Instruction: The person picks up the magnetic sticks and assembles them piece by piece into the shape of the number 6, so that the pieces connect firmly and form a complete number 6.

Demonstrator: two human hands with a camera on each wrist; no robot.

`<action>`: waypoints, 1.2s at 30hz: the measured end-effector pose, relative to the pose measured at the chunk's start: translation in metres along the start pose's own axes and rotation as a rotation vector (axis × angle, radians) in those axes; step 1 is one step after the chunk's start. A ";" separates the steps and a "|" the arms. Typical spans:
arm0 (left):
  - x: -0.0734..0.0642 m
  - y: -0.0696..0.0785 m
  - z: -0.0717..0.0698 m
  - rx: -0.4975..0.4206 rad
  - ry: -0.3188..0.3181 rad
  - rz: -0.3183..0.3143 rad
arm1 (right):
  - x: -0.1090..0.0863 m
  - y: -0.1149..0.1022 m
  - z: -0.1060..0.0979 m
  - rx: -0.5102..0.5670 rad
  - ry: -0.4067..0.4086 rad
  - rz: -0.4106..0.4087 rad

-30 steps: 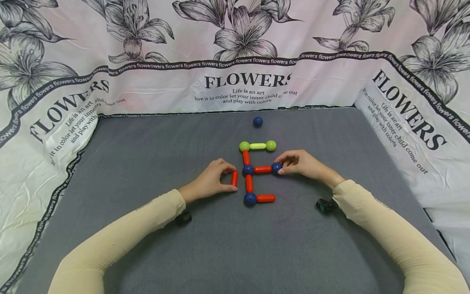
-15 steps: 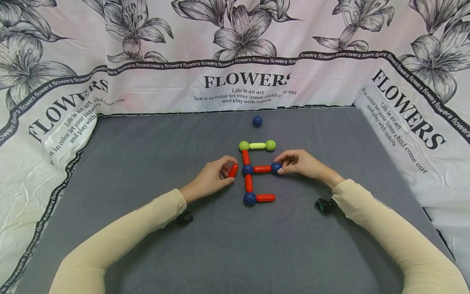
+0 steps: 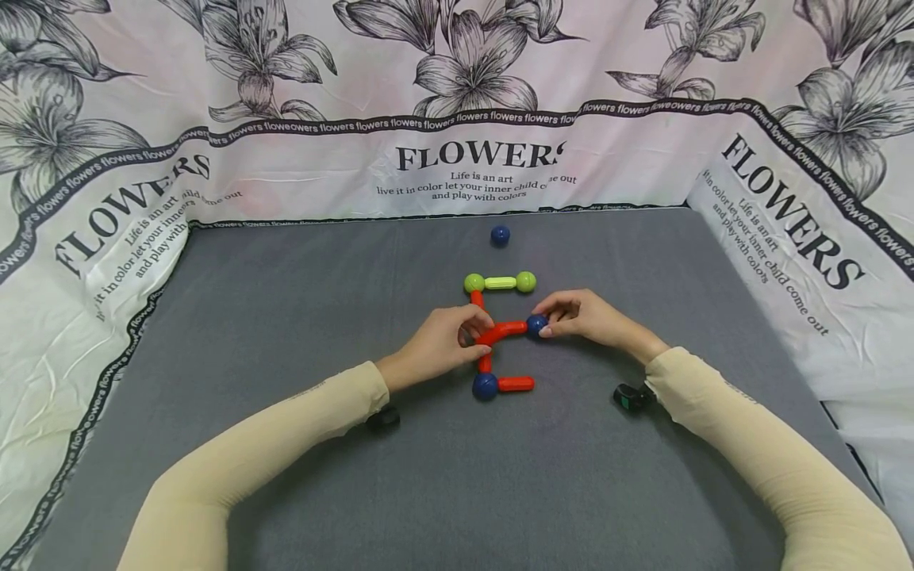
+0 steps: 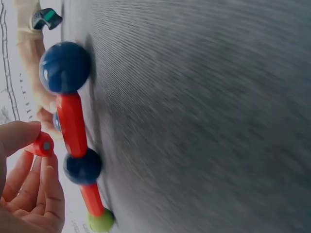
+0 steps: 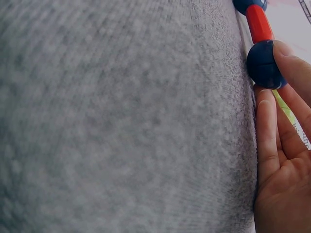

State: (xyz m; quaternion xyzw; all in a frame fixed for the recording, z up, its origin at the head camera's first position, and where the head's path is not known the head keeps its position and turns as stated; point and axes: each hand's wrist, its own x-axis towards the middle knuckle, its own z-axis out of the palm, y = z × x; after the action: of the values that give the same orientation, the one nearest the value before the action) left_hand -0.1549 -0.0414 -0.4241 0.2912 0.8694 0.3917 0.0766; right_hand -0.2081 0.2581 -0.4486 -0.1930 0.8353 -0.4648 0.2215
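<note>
In the head view my left hand (image 3: pixel 444 341) pinches a red magnetic building rod (image 3: pixel 491 335) between thumb and fingers, over the assembly's middle. The left wrist view shows this rod's end with a grey disc (image 4: pixel 46 145). My right hand (image 3: pixel 593 319) pinches a blue ball (image 3: pixel 536 324) at the free end of the middle red rod. The assembly is E-shaped: a green rod (image 3: pixel 500 282) between two green balls on top, red rods down the spine, and a lower blue ball (image 3: pixel 485 386) with a red rod (image 3: pixel 516 384) pointing right. The middle blue ball (image 4: pixel 82 166) is hidden in the head view.
A loose blue ball (image 3: pixel 500 235) lies behind the assembly on the grey cloth (image 3: pixel 543 484). Beneath each sleeve cuff sits a black wrist device (image 3: pixel 630 398). A white flower-printed curtain (image 3: pixel 300 174) encloses the back and sides.
My left hand first turned the red rod in its fingers, then moved right, bringing it over the assembly's middle blue ball. My right hand has stayed on its blue ball.
</note>
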 end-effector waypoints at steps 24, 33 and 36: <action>0.026 0.032 0.029 0.246 -0.174 0.035 | -0.001 -0.001 0.001 0.003 0.002 -0.015; 0.030 0.032 0.035 0.317 -0.193 0.073 | -0.001 0.000 0.000 -0.001 0.001 -0.033; 0.031 0.032 0.037 0.331 -0.203 0.076 | -0.001 0.001 0.000 0.001 0.000 -0.037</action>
State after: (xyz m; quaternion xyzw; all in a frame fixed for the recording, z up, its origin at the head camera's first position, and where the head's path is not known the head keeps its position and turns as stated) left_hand -0.1529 0.0165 -0.4226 0.3703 0.8983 0.2145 0.0999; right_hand -0.2075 0.2587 -0.4490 -0.2082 0.8314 -0.4690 0.2129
